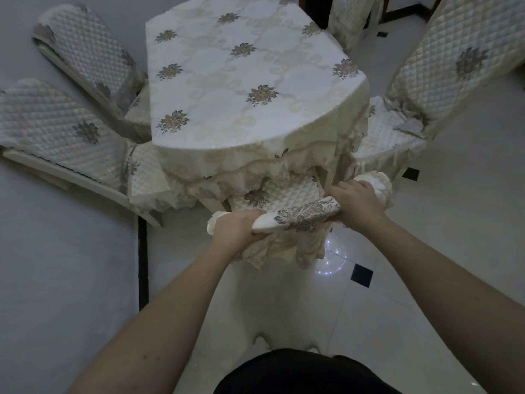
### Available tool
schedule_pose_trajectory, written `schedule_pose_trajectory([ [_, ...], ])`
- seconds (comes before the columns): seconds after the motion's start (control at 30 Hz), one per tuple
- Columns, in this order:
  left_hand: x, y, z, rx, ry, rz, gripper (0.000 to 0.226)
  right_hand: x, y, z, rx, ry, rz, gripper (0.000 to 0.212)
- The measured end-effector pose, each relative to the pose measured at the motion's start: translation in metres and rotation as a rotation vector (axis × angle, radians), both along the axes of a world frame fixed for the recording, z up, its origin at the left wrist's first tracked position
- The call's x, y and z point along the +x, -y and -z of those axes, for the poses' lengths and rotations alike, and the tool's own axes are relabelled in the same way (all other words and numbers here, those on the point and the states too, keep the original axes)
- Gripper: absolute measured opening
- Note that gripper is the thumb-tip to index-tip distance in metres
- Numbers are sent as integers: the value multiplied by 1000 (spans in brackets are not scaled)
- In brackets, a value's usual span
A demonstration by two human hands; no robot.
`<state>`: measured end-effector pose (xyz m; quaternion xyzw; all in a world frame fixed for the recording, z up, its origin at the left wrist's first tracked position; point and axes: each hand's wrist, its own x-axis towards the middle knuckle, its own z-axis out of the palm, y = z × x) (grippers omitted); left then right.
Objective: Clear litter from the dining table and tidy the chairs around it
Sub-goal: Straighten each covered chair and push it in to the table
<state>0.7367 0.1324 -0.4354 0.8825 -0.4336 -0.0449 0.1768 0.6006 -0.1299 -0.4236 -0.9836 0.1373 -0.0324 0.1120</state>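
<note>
**Both hands on the near chair's top rail at the table's near edge**

Head view. The dining table (244, 81) fills the upper middle, draped in a cream lace tablecloth (227, 166) with embroidered flower sprays; its scalloped hem hangs over the near edge and partly hides the seat of the near chair (272, 191). That seat is pushed under the near edge, quilted in a diamond pattern with a floral patch at its middle.

The chair's top rail (298, 216), covered in cream fabric with a grey-brown flower motif, runs left to right with its right end slightly farther away, roughly along the table's near edge. The left hand (235, 228) curls its fingers around the rail's left end; the right hand (355, 200) wraps the right end, next to a frilled corner of the cover. Lace trim hangs below the rail toward the floor.

Two quilted chairs (56, 129) (82, 44) stand along the table's left edge, their backs splayed outward. A right-side chair (443, 69) stands at the right edge, its seat partly under the cloth, and another covered chair (349, 18) shows near the far right corner. The floor (426, 251) is glossy pale tile with small black inset squares, and a black strip runs along its left side.
</note>
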Motion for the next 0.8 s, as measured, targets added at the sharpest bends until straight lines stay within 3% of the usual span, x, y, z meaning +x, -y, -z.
schedule_pose_trajectory([
  [0.53,-2,2,-3,44,-17,6,65,-3,-5,-3,18,-61,52,54],
  [0.7,-6,5,-9,132,-15,-19,34,-7,-5,-2,18,-80,50,55],
  [0.8,-8,7,-8,107,-10,-46,30,-4,-1,-5,26,-105,36,54],
])
